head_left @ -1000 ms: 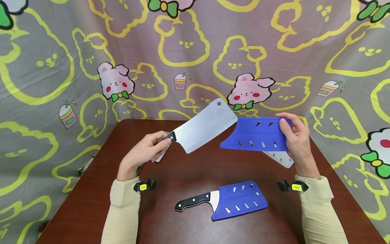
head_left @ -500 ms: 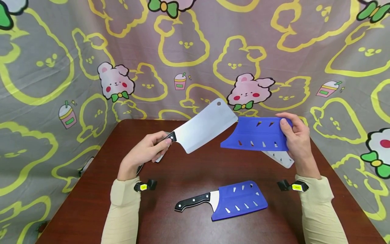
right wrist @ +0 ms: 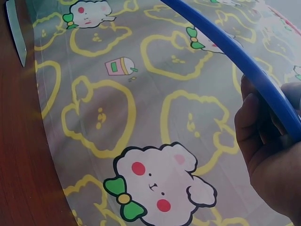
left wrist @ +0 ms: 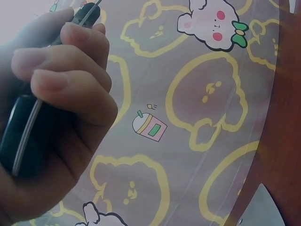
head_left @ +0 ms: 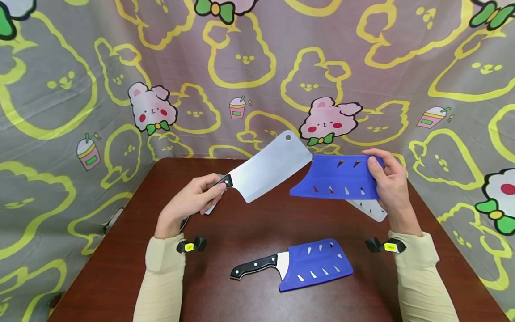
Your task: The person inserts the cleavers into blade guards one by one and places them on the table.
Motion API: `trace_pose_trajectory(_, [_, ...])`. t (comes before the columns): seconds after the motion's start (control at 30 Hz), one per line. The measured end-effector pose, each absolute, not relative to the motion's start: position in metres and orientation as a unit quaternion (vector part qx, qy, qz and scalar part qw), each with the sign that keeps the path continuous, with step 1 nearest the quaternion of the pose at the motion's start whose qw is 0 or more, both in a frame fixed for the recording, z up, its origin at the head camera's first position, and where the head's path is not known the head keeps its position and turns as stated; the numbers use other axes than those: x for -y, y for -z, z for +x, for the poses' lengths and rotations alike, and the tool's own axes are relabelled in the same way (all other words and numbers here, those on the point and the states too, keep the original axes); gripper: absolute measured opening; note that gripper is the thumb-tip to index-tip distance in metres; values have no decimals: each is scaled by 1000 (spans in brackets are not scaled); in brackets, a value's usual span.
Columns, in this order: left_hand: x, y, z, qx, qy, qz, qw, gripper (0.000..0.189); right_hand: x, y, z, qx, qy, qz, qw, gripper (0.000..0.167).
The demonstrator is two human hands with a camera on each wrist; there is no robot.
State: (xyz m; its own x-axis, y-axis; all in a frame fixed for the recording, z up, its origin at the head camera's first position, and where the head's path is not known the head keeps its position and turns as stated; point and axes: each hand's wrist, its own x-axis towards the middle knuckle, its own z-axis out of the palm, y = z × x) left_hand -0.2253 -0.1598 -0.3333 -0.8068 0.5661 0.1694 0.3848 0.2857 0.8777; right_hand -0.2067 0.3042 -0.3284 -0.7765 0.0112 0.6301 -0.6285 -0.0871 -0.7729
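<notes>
My left hand (head_left: 194, 197) grips the black handle of a bare cleaver (head_left: 270, 167), raised above the table with its broad blade tilted up to the right. In the left wrist view the fingers (left wrist: 80, 94) curl around that handle. A blue slotted blade sheath (head_left: 338, 176) is pinched at its right end by my right hand (head_left: 392, 183). The cleaver's tip and the sheath's open end appear close together in the head view; I cannot tell if they touch. On the table below lies another cleaver (head_left: 255, 264) with its blade inside a blue sheath (head_left: 318, 264).
Behind the right hand lies a white slotted sheath (head_left: 370, 209), partly hidden. Another blade (head_left: 213, 206) with a dark handle lies behind the left hand, mostly covered. The brown table (head_left: 225, 295) ends at a patterned cloth (head_left: 257, 67) behind and at both sides.
</notes>
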Motion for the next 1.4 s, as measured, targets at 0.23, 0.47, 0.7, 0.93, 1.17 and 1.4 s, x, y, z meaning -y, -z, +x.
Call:
trace_pose_trajectory(0.23, [160,334,-226,-796,-520,298,89,14,-303,329,-208,628,-702,248,228,28])
trace_pose_trajectory(0.47, [160,330,-223,-807,-499,304,85,10,-304,326,-204,633,-701,237,225,28])
trace_pose_trajectory(0.7, [161,322,-216,-815,-466,333,87,10,-306,319,-197,625,-707,228,241,25])
trace_pose_trajectory(0.93, [165,321,-210,-819,-444,333,147,17,-311,318,-193,595,-728,255,228,24])
trace_pose_trajectory(1.17, [166,320,-207,-814,-415,354,200,22,-316,315,-191,645,-691,275,176,25])
trace_pose_trajectory(1.4, [155,318,-205,-830,-400,348,175,20,-318,316,-192,629,-706,274,175,25])
